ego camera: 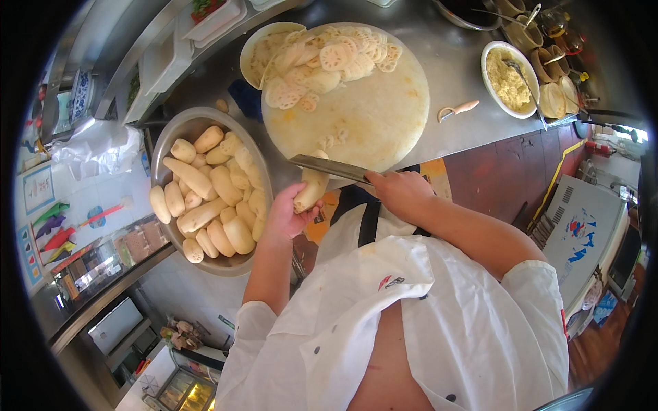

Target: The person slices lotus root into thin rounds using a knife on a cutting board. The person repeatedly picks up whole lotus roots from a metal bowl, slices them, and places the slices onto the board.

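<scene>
My left hand (293,212) grips the near end of a peeled lotus root (312,187) at the front edge of a round cutting board (375,123). In my right hand (402,191) is a cleaver (331,167), its blade lying across the root near the far end. Part of that root is hidden under the blade. Small lotus root scraps (333,137) rest on the board just beyond the blade. Thin lotus root slices (336,55) are heaped over the board's far side, and more lie in a white bowl (252,56) against its far left rim.
Left of the board, a steel basin (259,149) holds many peeled lotus roots. A peeler (457,110) lies on the steel counter (452,67) to the right. Beyond it are a white bowl (486,85) of yellowish mash with a spoon, and several seasoning pots (552,100).
</scene>
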The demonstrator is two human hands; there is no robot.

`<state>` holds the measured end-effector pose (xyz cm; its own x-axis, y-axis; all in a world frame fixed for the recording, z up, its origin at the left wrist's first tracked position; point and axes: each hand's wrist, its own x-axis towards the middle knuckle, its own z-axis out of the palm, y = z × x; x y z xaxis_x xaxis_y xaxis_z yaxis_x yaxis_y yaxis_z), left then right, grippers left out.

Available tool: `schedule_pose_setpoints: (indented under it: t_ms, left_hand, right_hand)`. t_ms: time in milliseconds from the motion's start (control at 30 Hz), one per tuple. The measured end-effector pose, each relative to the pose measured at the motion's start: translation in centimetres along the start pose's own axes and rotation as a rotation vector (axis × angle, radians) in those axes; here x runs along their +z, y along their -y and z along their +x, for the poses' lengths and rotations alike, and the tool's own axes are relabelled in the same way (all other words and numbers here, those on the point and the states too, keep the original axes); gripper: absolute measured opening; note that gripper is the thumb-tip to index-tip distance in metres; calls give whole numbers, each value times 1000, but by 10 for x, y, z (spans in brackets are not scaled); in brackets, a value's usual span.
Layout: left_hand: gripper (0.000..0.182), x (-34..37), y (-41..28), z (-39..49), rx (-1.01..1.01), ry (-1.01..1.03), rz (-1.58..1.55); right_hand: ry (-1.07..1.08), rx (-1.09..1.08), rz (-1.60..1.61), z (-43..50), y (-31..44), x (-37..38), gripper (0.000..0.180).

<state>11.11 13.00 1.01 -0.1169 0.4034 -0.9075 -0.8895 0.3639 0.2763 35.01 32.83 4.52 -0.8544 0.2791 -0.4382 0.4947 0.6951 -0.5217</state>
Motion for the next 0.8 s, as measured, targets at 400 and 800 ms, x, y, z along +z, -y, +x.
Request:
schedule_pose_setpoints:
  t_ms: [400, 800]
  left_hand:
    - [30, 22, 11, 2, 31, 57, -296]
    - [34, 4, 21, 10, 173, 124, -161]
  right_hand:
    - [-229, 71, -122, 11, -5, 23, 48]
    - [-240, 64, 198, -14, -12, -8, 30]
